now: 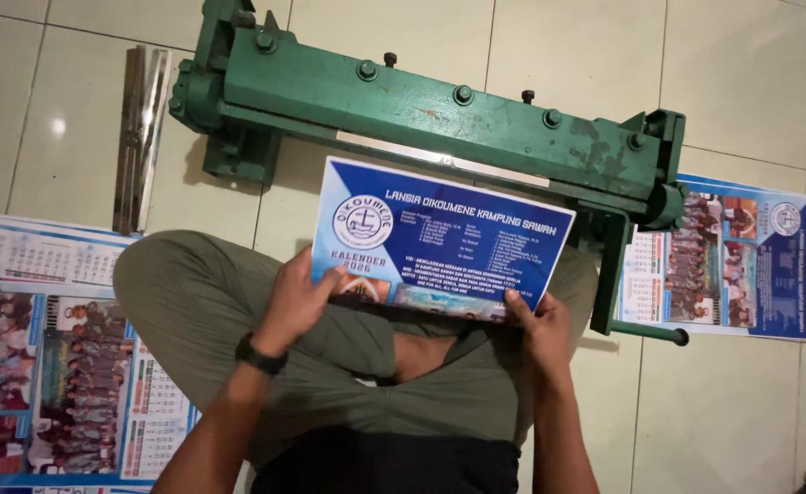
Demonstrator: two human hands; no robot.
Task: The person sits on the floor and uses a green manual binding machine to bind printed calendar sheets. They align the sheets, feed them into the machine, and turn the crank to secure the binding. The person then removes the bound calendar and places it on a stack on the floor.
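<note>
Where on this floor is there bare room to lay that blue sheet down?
Bare tile lies lower right, below the calendar sheets, and top right beyond the green machine. The left is crowded: metal strips and calendar stacks beside the knee.

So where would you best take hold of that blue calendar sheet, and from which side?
Probably by its near long edge, coming from the person's side. The sheet is thin and floppy, so one grip at each near corner keeps it flat, as the left hand and right hand do now. Its far edge lies at the green machine, which blocks that side.
</note>
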